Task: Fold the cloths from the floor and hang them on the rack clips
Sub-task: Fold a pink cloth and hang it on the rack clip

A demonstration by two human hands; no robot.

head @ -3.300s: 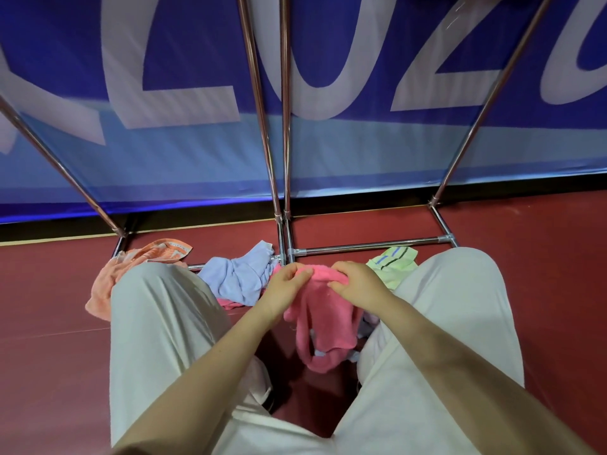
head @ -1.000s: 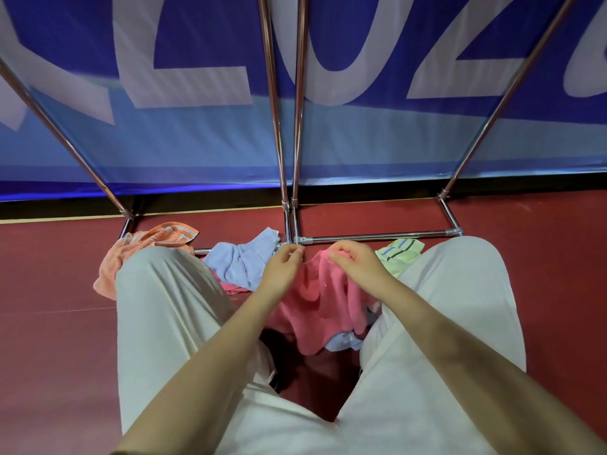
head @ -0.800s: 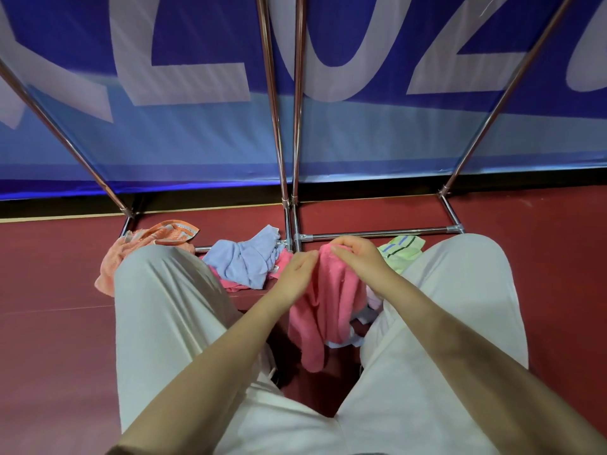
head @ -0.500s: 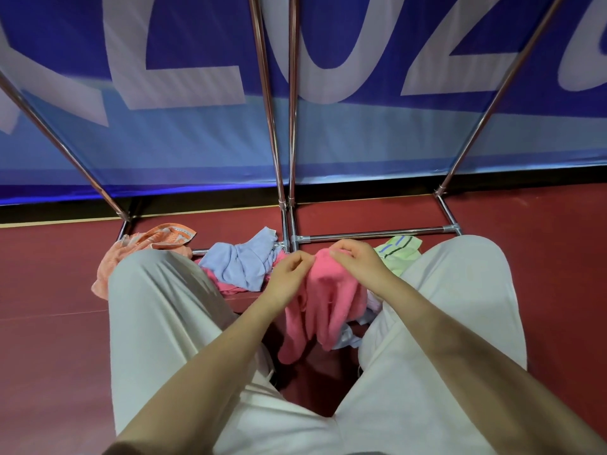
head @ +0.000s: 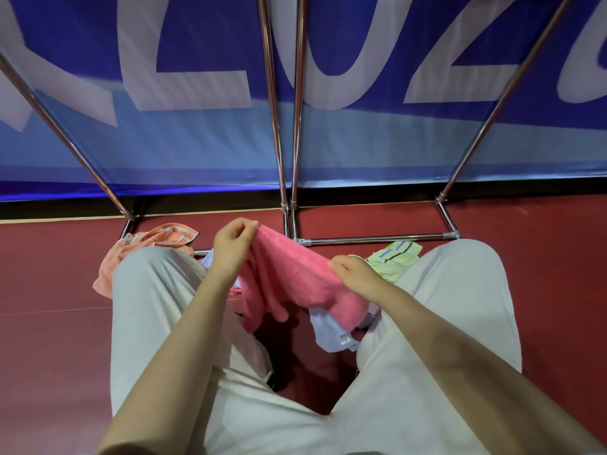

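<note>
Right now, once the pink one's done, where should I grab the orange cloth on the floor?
Probably pinch the orange cloth at its far patterned edge, which lifts off the floor, coming from above with the left hand. The near part is hidden behind the left knee.

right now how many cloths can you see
4 at least: pink cloth held up; orange cloth behind left knee; green cloth by right knee; pale blue cloth beneath. More may be hidden.
</note>
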